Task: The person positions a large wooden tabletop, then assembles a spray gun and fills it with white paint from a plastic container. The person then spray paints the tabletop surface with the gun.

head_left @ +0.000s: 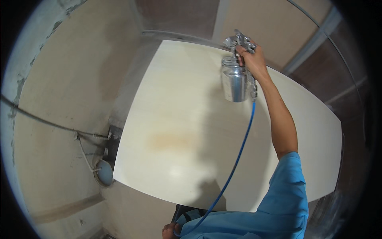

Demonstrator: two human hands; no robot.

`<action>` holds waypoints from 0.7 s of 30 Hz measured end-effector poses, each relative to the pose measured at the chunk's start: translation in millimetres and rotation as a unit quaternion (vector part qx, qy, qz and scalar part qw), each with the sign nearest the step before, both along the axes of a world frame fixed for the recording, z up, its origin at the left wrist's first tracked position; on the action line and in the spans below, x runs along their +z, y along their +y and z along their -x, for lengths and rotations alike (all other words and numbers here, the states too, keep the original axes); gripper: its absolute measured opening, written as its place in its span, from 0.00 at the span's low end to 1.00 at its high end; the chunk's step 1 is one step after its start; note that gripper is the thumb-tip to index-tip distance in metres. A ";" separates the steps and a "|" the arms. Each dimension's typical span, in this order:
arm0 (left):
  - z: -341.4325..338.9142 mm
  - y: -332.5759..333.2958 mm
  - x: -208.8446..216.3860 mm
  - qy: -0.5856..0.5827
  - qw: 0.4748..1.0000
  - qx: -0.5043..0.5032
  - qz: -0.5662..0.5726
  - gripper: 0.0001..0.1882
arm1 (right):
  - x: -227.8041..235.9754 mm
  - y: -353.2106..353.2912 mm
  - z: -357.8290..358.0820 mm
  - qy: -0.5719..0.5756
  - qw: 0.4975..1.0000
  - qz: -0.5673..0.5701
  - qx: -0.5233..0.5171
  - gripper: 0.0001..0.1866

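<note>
My right hand (254,59) is closed around the grip of a metal spray gun (240,41), arm stretched out over the far part of a large pale panel (167,91). Below the gun's head hangs a silvery paint cup (235,81). From the fitting under the grip, a blue air hose (240,153) curves down across the panel toward my body. At the lower edge my left hand (170,231) is closed around the hose, near my waist; its fingers show only in part. A faint tan patch (171,141) marks the panel's left half.
Left of the panel, a round container with bluish liquid (105,173) stands by the wall, with a pipe reaching into it. A dark cable (47,119) runs along the left wall. Brown and beige boards (274,28) with grey strips stand beyond the panel's far edge.
</note>
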State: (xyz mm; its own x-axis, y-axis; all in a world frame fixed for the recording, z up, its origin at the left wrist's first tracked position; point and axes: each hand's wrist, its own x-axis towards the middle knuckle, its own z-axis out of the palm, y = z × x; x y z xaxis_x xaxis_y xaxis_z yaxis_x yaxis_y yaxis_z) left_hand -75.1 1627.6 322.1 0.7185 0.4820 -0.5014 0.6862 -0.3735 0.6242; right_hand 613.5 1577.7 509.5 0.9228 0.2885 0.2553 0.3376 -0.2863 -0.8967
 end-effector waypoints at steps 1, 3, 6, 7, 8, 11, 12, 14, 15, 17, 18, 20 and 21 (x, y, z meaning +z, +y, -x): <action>-2.6 4.3 -2.4 -0.029 0.999 -0.043 -0.013 0.16 | 0.3 -26.2 1.1 -0.005 0.999 0.001 -0.033 0.07; -9.1 13.8 -9.7 -0.027 0.996 -0.083 -0.002 0.15 | 7.5 -79.9 6.6 -0.027 0.993 0.061 -0.092 0.10; -21.4 29.3 -23.6 0.037 0.993 -0.105 0.041 0.15 | 15.6 -150.3 20.0 -0.035 0.969 0.141 -0.200 0.16; -26.1 33.1 -27.8 0.041 0.990 -0.127 0.044 0.15 | 18.1 -173.1 22.2 -0.036 0.958 0.165 -0.233 0.18; -28.7 37.7 -31.5 0.046 0.987 -0.146 0.047 0.15 | 18.1 -191.1 25.8 -0.075 0.942 0.193 -0.266 0.20; -33.5 44.3 -39.2 0.056 0.985 -0.137 0.083 0.15 | 13.6 -227.3 33.0 -0.131 0.900 0.243 -0.336 0.27; -34.2 46.1 -41.5 0.052 0.986 -0.131 0.090 0.15 | 11.6 -231.7 32.8 -0.152 0.897 0.251 -0.331 0.26; -33.8 47.4 -46.1 0.043 0.987 -0.120 0.100 0.15 | 10.3 -237.2 36.7 -0.206 0.878 0.264 -0.343 0.24; -32.5 47.9 -48.9 0.015 0.986 -0.153 0.071 0.15 | 10.3 -236.4 39.5 -0.152 0.908 0.216 -0.325 0.21; -28.8 50.7 -53.9 -0.043 0.975 -0.215 0.015 0.15 | 9.7 -225.5 42.0 -0.044 0.948 0.117 -0.294 0.16; -25.1 52.9 -56.2 -0.047 0.974 -0.220 0.015 0.15 | 8.5 -215.9 43.3 -0.044 0.960 0.084 -0.264 0.13; -15.0 59.3 -59.3 -0.054 0.973 -0.225 0.014 0.15 | 3.0 -183.2 41.1 -0.030 0.970 0.031 -0.238 0.08; -9.5 62.7 -60.5 -0.057 0.972 -0.228 0.006 0.15 | 1.1 -164.4 38.5 -0.026 0.977 -0.001 -0.210 0.08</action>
